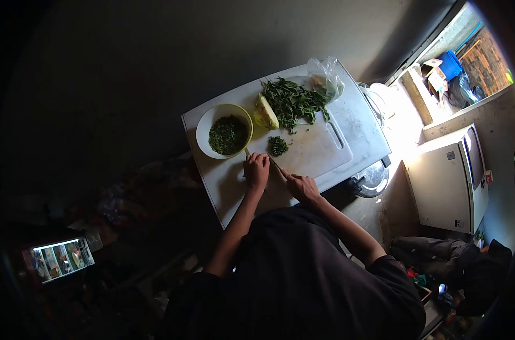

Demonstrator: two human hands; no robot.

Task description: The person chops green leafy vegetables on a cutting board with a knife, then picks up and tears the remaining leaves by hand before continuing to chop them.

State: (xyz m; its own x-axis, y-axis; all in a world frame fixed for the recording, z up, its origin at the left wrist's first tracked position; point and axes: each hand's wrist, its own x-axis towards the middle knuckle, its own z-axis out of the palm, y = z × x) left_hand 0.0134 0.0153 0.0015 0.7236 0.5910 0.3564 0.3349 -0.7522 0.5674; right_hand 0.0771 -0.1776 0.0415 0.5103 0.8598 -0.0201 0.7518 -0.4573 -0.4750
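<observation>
Green, finely chopped leaves (278, 146) want short strokes — right hand (304, 188) clamped on the thin-bladed knife (275, 164), left hand's (257, 169) fingers (grip unclear) best tucked clear.

On the table (362, 116), the bowl (205, 126) of chopped leaves (229, 136) stands left of the cutting board (319, 154), which bears a small chopped pile (278, 146) before the loose leaves (294, 103), with the wedge (266, 113) between bowl and leaves.

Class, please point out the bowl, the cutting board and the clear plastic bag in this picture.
bowl (203, 135), head view, on its pale left inner wall
cutting board (318, 148), head view, on its bare surface
plastic bag (333, 86), head view, on its crumpled side
</observation>
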